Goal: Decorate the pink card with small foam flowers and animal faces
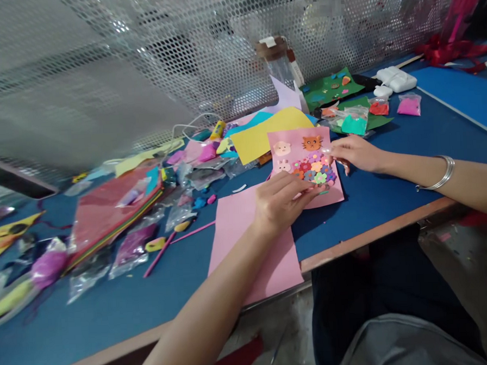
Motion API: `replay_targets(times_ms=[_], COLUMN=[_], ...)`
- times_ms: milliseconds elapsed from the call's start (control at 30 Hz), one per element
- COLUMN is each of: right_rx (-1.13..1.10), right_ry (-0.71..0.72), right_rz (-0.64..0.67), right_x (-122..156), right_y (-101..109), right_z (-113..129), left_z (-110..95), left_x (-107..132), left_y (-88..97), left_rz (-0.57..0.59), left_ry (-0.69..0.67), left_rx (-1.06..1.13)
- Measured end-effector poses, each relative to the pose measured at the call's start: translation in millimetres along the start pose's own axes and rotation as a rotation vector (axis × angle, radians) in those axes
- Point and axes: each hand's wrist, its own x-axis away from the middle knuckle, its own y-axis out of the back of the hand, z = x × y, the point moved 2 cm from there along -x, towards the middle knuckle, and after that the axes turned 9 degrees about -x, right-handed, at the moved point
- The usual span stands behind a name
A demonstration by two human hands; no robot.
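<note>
Head view, left to right: a dark flat object [14, 178] is cut off by the left edge; the packets [49, 263] below it are blurred. Lower centre, a plain pink sheet [231, 226] is partly covered by the left forearm [216, 293]. The left hand [275, 200] crosses the lower left of the pink card [295, 147], fingers drawn close; whether they grip it cannot be told. The card, right of centre, is tilted and carries two pale animal faces [282, 148], an orange cat face [312, 143] and clustered multicoloured flowers [306, 165], the lowest partly hidden by fingers. The right hand [358, 152] pinches the card's right edge.
</note>
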Motion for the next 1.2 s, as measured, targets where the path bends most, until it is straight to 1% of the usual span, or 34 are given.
replay_targets(times_ms=[100,133,167,233,300,333,467,533,567,633,700,767,867,967,1000,1067,1133,1200], right_rx=[0.422,0.535,0.615,0.681,0.666,0.639,0.451,0.404,0.406,0.439,0.47,0.476,0.473,0.463,0.478,0.552,0.649,0.71], right_ry=[0.143,0.165,0.17,0.155,0.169,0.184,0.213,0.253,0.277,0.322,0.361,0.39,0.392,0.351,0.353,0.387,0.405,0.409], right_rz=[0.033,0.061,0.094,0.163,0.214,0.232,0.341,0.366,0.353,0.286,0.22,0.187,0.162,0.128,0.144,0.191,0.173,0.152], right_x=[-3,-4,-4,-5,-3,-2,8,13,15,17,18,20,23,26,26,27,28,28], right_y=[6,7,7,5,0,-3,-15,-19,-19,-19,-18,-18,-21,-24,-26,-30,-33,-37], right_z=[-5,-6,-8,-10,-9,-7,0,4,6,8,9,10,9,7,7,7,8,9], left_z=[-2,-2,-1,1,2,3,4,5,6,8,10,13,12,8,8,7,8,11], left_x=[1,1,2,4,4,4,3,3,4,6,8,9,10,9,9,11,12,12], left_y=[1.2,0.8,-0.1,-2.8,-5.7,-6.5,-3.5,0.4,2.2,4.7,5.5,5.5,7.2,11.8,13.4,14.3,13.1,10.8], left_rz=[0.032,0.054,0.079,0.138,0.179,0.18,0.09,0.059,0.057,0.077,0.118,0.158,0.195,0.208,0.206,0.246,0.275,0.263], left_ry=[0.016,0.035,0.056,0.092,0.103,0.104,0.089,0.091,0.095,0.099,0.112,0.133,0.145,0.095,0.089,0.083,0.092,0.116], left_rx=[-0.038,-0.061,-0.084,-0.122,-0.146,-0.145,-0.033,-0.015,-0.031,-0.088,-0.135,-0.147,-0.067,0.051,0.068,0.044,-0.007,-0.042])
